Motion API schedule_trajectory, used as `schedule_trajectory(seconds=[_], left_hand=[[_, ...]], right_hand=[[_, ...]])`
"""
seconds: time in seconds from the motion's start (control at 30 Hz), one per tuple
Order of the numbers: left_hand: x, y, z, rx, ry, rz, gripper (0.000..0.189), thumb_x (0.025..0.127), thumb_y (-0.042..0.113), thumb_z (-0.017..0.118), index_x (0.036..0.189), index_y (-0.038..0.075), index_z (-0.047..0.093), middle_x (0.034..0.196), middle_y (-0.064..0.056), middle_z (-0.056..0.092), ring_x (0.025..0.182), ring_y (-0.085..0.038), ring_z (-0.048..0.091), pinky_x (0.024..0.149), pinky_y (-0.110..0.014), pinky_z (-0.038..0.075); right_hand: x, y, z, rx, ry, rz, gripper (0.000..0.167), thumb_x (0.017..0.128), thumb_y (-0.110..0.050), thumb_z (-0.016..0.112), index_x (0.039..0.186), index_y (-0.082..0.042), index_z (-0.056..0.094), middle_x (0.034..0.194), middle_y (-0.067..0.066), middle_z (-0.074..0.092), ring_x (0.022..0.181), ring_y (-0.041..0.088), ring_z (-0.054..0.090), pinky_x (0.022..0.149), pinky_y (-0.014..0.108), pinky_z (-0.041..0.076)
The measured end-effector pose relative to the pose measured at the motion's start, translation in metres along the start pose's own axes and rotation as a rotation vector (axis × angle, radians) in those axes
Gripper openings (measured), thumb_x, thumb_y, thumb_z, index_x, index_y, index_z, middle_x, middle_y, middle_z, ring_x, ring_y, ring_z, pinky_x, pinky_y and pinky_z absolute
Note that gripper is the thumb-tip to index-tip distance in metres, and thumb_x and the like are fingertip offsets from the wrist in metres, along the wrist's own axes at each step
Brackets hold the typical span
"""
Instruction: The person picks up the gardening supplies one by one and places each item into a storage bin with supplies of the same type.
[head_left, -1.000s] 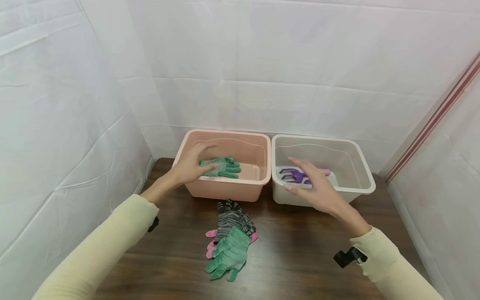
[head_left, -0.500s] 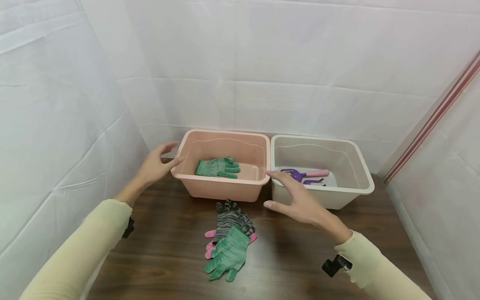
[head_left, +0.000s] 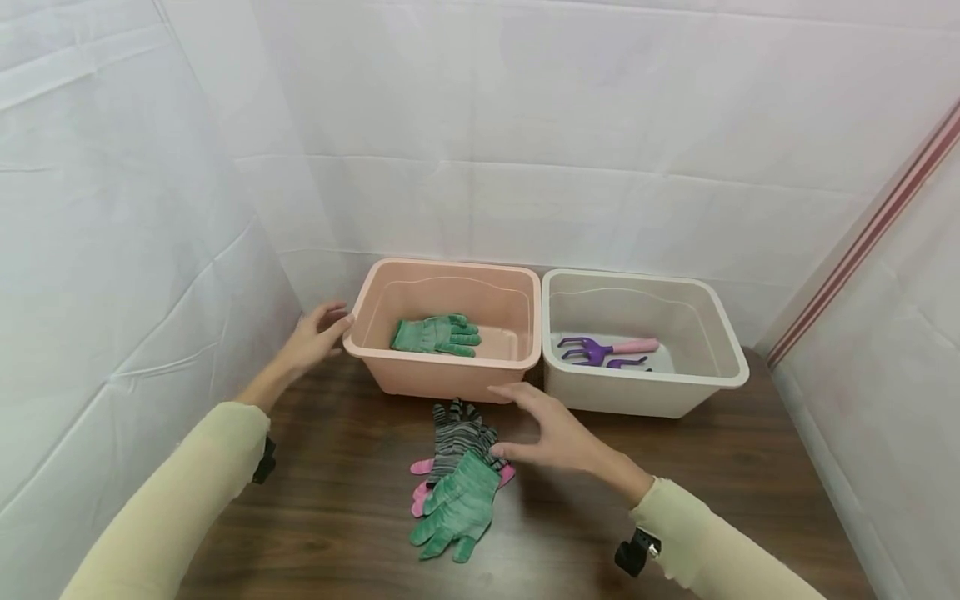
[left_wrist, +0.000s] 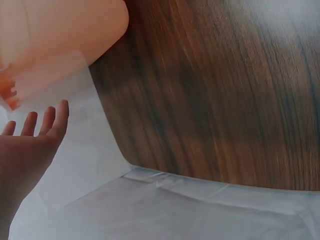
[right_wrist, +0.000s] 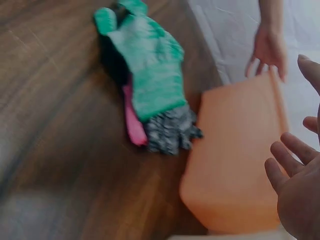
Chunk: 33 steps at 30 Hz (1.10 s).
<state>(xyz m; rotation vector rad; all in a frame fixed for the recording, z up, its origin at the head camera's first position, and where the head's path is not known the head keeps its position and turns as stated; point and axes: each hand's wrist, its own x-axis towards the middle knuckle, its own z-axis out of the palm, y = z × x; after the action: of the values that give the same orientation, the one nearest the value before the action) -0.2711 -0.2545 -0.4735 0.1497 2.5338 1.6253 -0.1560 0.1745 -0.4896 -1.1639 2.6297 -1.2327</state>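
My left hand (head_left: 315, 342) is at the left end of the peach bin (head_left: 450, 379), fingers loosely bent, by its rim; contact is unclear. Inside that bin lies a green glove (head_left: 435, 335). My right hand (head_left: 551, 429) hovers in front of the bins with thumb and fingers spread, holding nothing. Just left of it, a pile of gloves rests on the table: a green glove (head_left: 459, 504) on top, a black-and-grey striped glove (head_left: 457, 440) partly under it, and pink glove parts (head_left: 422, 500) sticking out below. The right wrist view shows the pile (right_wrist: 155, 75) blurred.
Beside the peach bin stands an off-white bin (head_left: 637, 392) holding a purple hand rake with a pink handle (head_left: 633, 346) and another purple tool (head_left: 626, 363), partly hidden by the front wall. White sheeting (head_left: 480, 167) surrounds the dark wooden table (head_left: 337, 517).
My left hand has moved left from over the peach bin to its left end. My right hand has moved left and nearer, from over the off-white bin toward the glove pile.
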Motion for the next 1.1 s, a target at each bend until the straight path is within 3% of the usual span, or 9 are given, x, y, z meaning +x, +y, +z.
schedule_trajectory(seconds=[0.13, 0.37, 0.47, 0.57, 0.8, 1.1], left_hand=[[0.003, -0.001, 0.006, -0.048, -0.013, -0.028, 0.067, 0.114, 0.033, 0.045, 0.166, -0.002, 0.021, 0.165, -0.034, 0.03, 0.147, -0.05, 0.04, 0.097, -0.05, 0.06], [0.009, 0.0, 0.01, -0.122, -0.044, -0.07, 0.064, 0.115, 0.028, 0.039, 0.169, 0.001, 0.015, 0.167, -0.033, 0.026, 0.146, -0.049, 0.041, 0.103, -0.058, 0.055], [0.005, 0.015, 0.012, -0.152, -0.055, -0.107, 0.062, 0.115, 0.02, 0.039, 0.168, -0.001, 0.016, 0.166, -0.034, 0.027, 0.145, -0.051, 0.041, 0.105, -0.059, 0.053], [0.006, 0.018, 0.014, -0.15, -0.06, -0.125, 0.06, 0.114, 0.016, 0.037, 0.167, -0.004, 0.015, 0.166, -0.036, 0.025, 0.144, -0.053, 0.041, 0.106, -0.064, 0.05], [0.014, 0.003, 0.014, -0.125, -0.073, -0.133, 0.061, 0.115, 0.019, 0.033, 0.168, -0.002, 0.011, 0.168, -0.035, 0.021, 0.145, -0.053, 0.04, 0.106, -0.068, 0.048], [0.013, 0.005, 0.012, -0.251, -0.134, -0.143, 0.062, 0.116, 0.018, 0.032, 0.169, 0.0, 0.006, 0.169, -0.034, 0.015, 0.15, -0.052, 0.032, 0.111, -0.065, 0.046]], right_hand=[[-0.002, 0.005, 0.021, 0.033, -0.025, -0.025, 0.078, 0.089, -0.04, 0.088, 0.155, -0.018, 0.053, 0.15, 0.004, 0.059, 0.138, 0.019, 0.054, 0.113, 0.045, 0.048], [-0.006, 0.006, 0.052, 0.05, -0.085, -0.01, 0.073, 0.09, -0.041, 0.087, 0.152, -0.016, 0.057, 0.145, 0.002, 0.061, 0.133, 0.022, 0.058, 0.109, 0.046, 0.052], [-0.008, 0.005, 0.063, 0.048, -0.127, 0.024, 0.072, 0.09, -0.043, 0.086, 0.151, -0.016, 0.058, 0.143, 0.004, 0.063, 0.131, 0.022, 0.06, 0.109, 0.044, 0.052], [-0.012, 0.005, 0.073, 0.033, -0.16, 0.052, 0.069, 0.091, -0.042, 0.085, 0.149, -0.013, 0.06, 0.142, 0.003, 0.064, 0.129, 0.021, 0.061, 0.107, 0.042, 0.053], [-0.019, 0.007, 0.09, 0.003, -0.202, 0.092, 0.06, 0.093, -0.038, 0.083, 0.143, -0.011, 0.065, 0.14, -0.002, 0.064, 0.13, 0.017, 0.059, 0.109, 0.04, 0.051], [-0.027, 0.015, 0.107, -0.045, -0.202, 0.141, 0.052, 0.093, -0.043, 0.083, 0.138, -0.02, 0.069, 0.141, -0.007, 0.06, 0.133, 0.015, 0.053, 0.113, 0.043, 0.047]])
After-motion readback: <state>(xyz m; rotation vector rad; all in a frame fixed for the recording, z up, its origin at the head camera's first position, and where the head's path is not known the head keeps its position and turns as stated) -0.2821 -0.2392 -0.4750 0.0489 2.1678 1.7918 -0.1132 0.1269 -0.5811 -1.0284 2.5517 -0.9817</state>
